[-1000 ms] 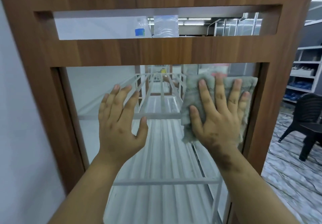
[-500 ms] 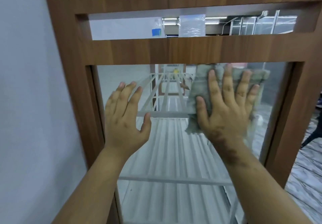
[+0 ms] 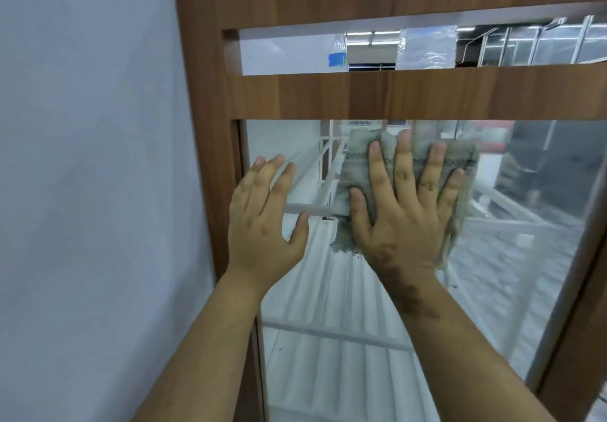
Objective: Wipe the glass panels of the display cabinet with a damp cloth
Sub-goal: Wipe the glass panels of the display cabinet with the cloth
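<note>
Pressing flat with fingers spread, the right hand held the grey cloth against the cabinet's upper glass panel for even contact; the left hand, open and empty, braced near the wooden frame.

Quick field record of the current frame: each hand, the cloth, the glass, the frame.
right hand: flat, fingers spread, pressing the cloth to the glass
left hand: open, bare, palm toward the glass near the left frame edge
cloth: grey, frayed, at top of the large panel
glass panel: large lower pane
cabinet frame: brown wood
</note>
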Demonstrator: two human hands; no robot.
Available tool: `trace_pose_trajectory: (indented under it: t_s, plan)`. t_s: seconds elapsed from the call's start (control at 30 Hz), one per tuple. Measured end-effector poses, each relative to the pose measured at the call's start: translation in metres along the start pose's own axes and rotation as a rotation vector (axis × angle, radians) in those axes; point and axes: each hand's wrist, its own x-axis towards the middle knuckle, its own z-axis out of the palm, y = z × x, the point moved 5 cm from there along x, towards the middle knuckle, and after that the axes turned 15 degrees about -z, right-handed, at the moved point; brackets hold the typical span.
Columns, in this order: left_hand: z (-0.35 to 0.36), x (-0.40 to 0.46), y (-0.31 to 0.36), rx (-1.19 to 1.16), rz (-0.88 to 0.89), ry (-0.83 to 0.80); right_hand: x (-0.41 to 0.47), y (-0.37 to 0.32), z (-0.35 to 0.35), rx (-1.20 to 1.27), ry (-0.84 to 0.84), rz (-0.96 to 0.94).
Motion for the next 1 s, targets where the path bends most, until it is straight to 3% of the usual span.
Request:
trace_pose_trajectory:
  t_s: [0.1,0.2,0.37,0.47,0.57,0.67,0.87,1.0]
  plan:
    - [0.001,-0.005,-0.007,0.031,-0.004,-0.019,-0.006,-0.035,0.012,0.030,-0.051,-0.201]
    - [-0.002,-0.006,-0.011,0.032,0.038,-0.043,-0.032,-0.017,0.008,0.019,-0.067,-0.284]
    - [-0.027,-0.005,-0.033,0.034,-0.074,0.065,-0.010,-0.004,0.003,-0.003,-0.020,-0.171]
    - [-0.033,-0.006,-0.045,0.035,-0.163,0.002,0.027,-0.047,0.014,0.048,0.011,-0.108]
    - [-0.037,-0.005,-0.048,0.008,-0.191,-0.031,0.018,-0.088,0.029,0.062,-0.063,-0.256]
    - [-0.040,-0.005,-0.050,-0.006,-0.198,-0.036,-0.008,-0.078,0.029,0.067,-0.081,-0.363]
    - [-0.043,-0.015,-0.055,0.013,-0.197,-0.104,0.019,-0.077,0.026,0.040,0.026,-0.188]
    - [-0.044,-0.021,-0.055,0.031,-0.176,-0.129,0.034,-0.112,0.034,0.090,0.014,-0.247]
